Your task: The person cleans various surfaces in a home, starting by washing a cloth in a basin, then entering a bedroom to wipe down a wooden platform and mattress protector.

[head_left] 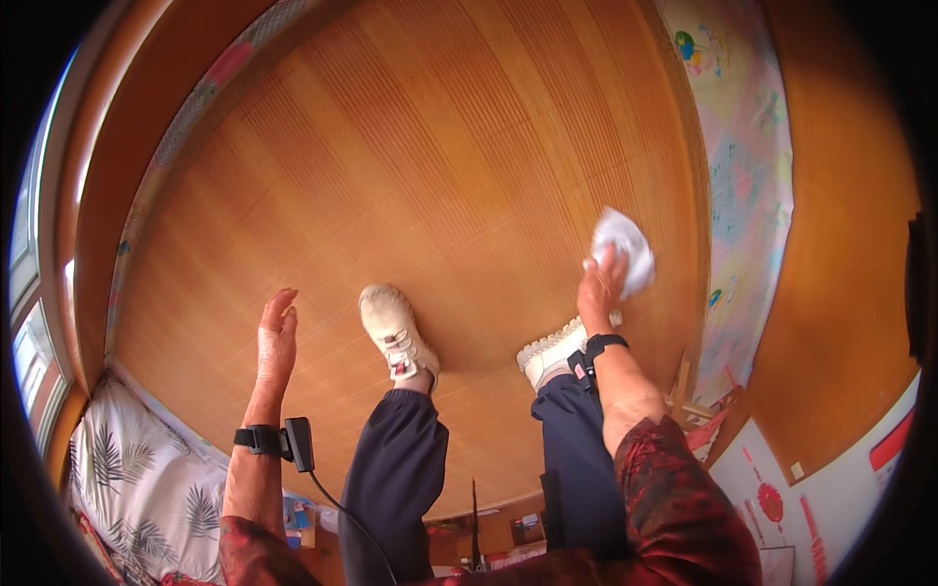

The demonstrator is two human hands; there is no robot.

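Note:
My right hand (602,289) is on a crumpled white cloth (624,253), slightly blurred, near the right edge of a brown slatted mat (454,183). The fingers rest over the cloth; how firmly they hold it is unclear. On the left, my left hand (278,337) is raised over the mat with nothing in it, fingers partly bent and thumb apart. Between the hands, a cream shoe (388,322) and another cream shoe (553,351) stand on the mat.
Patterned fabric (744,183) borders the mat on the right, beside a wooden panel (843,256). Windows (33,293) line the far left. White leaf-print bedding (139,476) lies at lower left. A cable (352,520) runs down from the device on my left forearm.

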